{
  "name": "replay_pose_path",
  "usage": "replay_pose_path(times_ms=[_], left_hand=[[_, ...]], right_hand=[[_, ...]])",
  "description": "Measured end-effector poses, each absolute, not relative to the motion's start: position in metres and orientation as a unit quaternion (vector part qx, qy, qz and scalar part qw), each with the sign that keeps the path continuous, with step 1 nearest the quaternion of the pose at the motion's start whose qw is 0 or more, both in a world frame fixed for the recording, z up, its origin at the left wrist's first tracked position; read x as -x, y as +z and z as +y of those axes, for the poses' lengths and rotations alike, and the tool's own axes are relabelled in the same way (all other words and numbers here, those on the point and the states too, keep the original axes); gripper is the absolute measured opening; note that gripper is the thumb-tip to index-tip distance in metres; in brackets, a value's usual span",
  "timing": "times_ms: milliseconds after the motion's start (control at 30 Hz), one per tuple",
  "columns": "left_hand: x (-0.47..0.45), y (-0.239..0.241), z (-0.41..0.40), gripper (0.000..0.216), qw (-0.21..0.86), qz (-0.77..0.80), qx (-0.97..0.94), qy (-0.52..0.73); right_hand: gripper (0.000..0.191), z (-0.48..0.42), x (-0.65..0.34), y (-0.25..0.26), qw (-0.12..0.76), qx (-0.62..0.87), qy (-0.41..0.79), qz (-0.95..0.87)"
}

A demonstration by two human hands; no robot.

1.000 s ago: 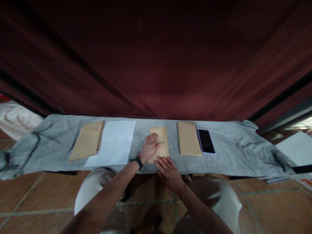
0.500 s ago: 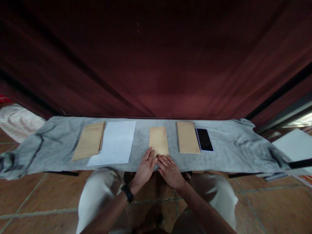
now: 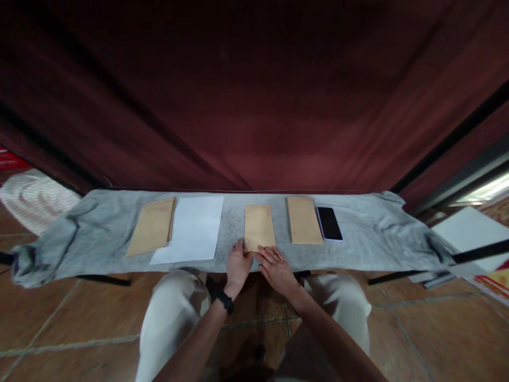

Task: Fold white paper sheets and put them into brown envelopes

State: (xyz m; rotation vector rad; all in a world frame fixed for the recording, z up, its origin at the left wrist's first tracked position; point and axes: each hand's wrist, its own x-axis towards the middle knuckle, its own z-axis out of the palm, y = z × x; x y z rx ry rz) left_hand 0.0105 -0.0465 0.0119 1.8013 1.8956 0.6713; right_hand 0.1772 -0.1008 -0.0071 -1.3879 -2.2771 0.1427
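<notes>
A brown envelope (image 3: 259, 227) lies flat in the middle of a grey cloth (image 3: 358, 233) on a low bench. My left hand (image 3: 237, 266) rests at the envelope's near left corner, fingers together and laid flat. My right hand (image 3: 275, 269) lies flat beside it, fingertips touching the envelope's near edge. Neither hand holds anything. A black band sits on my left wrist.
Left of the hands lie a white sheet (image 3: 190, 229) and a stack of brown envelopes (image 3: 152, 232). Right of them lie another brown envelope (image 3: 304, 227) and a black phone (image 3: 329, 223). A dark red curtain (image 3: 254, 106) hangs behind. White boards (image 3: 467, 233) lie at the right.
My left hand has slid back from on top of the middle envelope to its near left corner. My right hand has stayed at the near edge.
</notes>
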Motion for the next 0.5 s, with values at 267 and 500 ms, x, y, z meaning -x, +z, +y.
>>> replay_pose_path(times_ms=[267, 500], left_hand=[[-0.017, 0.025, -0.04, 0.044, 0.221, 0.72, -0.637, 0.162], [-0.015, 0.034, -0.039, 0.017, 0.268, 0.707, -0.63, 0.178]], right_hand=[[0.047, -0.103, -0.172, -0.011, 0.224, 0.522, 0.011, -0.823], [0.049, -0.107, -0.173, -0.012, 0.219, 0.52, 0.002, -0.826]])
